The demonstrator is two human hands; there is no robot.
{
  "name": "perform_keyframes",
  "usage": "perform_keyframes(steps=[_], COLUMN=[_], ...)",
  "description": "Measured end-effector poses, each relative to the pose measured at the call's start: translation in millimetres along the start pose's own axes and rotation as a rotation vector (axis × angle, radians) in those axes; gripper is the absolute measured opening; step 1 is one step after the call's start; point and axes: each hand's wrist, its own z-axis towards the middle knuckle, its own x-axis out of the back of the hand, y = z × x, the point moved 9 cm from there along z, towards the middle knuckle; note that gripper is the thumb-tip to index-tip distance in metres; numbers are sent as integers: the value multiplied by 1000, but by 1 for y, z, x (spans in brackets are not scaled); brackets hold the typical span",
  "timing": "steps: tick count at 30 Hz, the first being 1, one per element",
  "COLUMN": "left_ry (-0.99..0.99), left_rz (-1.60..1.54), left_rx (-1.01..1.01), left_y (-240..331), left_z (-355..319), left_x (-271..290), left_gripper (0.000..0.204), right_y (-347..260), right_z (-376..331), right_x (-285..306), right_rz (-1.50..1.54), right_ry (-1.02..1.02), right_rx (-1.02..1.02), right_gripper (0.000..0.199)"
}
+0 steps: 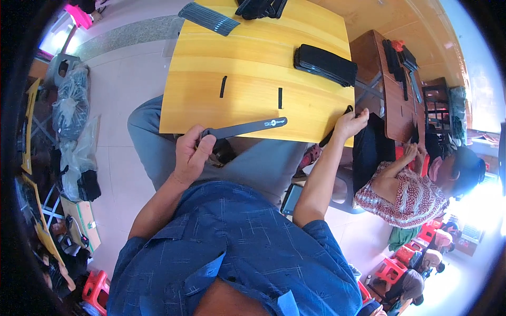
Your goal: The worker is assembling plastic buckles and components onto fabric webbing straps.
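Observation:
My left hand (194,155) is at the near left edge of the yellow wooden table (242,68). Its thumb and fingers pinch the looped end of a black strap (242,129), which stretches to the right with white print near its rounded tip. At the table's near right corner, the fingers of my right hand (350,125) are curled on a second black strap (328,138), partly hidden behind the hand. Two short black strips (223,87) lie on the tabletop beyond my left hand.
Toward the back right lies a thick stack of black straps (325,64). A fanned row of grey-black straps (208,19) and a dark bundle (261,8) lie along the far side. On the right, a co-worker (403,181) sits at a brown table (395,100). Plastic-wrapped bags (71,105) stand at left.

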Motion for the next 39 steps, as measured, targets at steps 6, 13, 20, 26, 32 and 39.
perform_keyframes(steps=[6, 13, 20, 26, 32, 39], left_ry=[9, -29, -34, -9, 22, 39], left_rz=[-35, -36, 64, 25, 18, 20], left_rx=[-10, -4, -55, -17, -14, 11], left_y=[2, 2, 8, 5, 4, 4], left_z=[-4, -1, -1, -1, 6, 9], left_x=[9, -2, 2, 11, 15, 18], left_gripper=[33, 30, 27, 25, 28, 29], right_y=[-39, -45, -71, -144, -179, -148], right_z=[-32, -43, -43, -21, 0, 1], right_x=[24, 9, -19, -32, -84, -134], right_rz=[45, -170, -300, -96, -300, -494], right_ry=[-412, -433, -277, -389, -701, -901], right_rx=[614, 676, 537, 847, 968, 1034], right_gripper=[35, 31, 59, 84, 115, 98])
